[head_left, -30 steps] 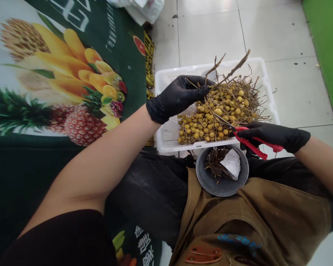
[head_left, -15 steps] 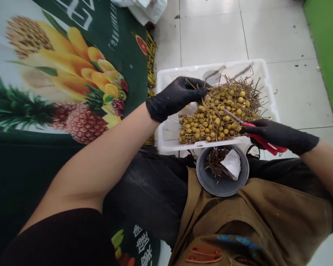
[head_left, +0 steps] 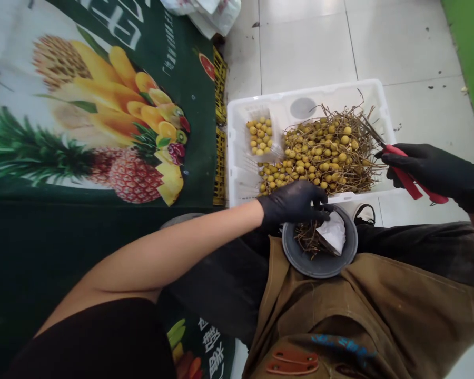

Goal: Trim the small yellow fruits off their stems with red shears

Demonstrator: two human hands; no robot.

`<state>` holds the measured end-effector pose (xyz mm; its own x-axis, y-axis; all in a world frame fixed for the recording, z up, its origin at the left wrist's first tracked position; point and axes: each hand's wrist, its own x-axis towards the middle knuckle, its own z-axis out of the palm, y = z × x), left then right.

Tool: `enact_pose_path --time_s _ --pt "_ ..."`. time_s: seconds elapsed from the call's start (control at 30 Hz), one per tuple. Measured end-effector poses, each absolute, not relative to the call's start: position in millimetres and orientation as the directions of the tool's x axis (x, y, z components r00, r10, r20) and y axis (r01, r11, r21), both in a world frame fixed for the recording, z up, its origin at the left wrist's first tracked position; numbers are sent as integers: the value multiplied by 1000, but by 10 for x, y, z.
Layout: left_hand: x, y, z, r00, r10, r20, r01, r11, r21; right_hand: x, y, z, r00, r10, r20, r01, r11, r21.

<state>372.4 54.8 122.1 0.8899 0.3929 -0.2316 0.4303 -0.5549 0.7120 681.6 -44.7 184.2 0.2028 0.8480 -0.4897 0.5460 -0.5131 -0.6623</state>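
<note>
Black gloves cover both hands. My left hand (head_left: 296, 204) is over the near rim of a grey bucket (head_left: 319, 268), fingers apart and slightly curled, nothing visible between them. My right hand (head_left: 426, 168) grips red-handled scissors (head_left: 405, 176), their blades pointing up-left over the twigs. Round yellow-brown fruits (head_left: 319, 152) on thin stems fill much of a white crate (head_left: 237, 173). At the crate's left side stands a clear plastic box (head_left: 260, 136) holding loose fruits. Inside the bucket lie cut twigs (head_left: 310, 239) and a white paper piece (head_left: 332, 233).
A green banner with fruit pictures (head_left: 136, 176) covers the left side. Yellow crates (head_left: 220, 163) stand beside it, with white plastic bags (head_left: 217, 16) above. The bucket sits between the legs, against a brown apron (head_left: 363, 310). Tiled floor lies beyond the white crate.
My left hand has moved from the fruits down to the bucket, and its twig is gone from it. My right hand moved right and up with the scissors. The clear box is now uncovered.
</note>
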Motion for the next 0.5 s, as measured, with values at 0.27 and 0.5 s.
enact_pose_path --time_s 0.27,0.5 --pt "3929 1591 897 748 663 -29 611 -671 420 6753 -375 1939 308 878 -366 440 -473 -763" --pt "4434 1462 685 828 477 -295 533 -832 152 6744 -161 1863 383 869 -313 358 -452 -817"
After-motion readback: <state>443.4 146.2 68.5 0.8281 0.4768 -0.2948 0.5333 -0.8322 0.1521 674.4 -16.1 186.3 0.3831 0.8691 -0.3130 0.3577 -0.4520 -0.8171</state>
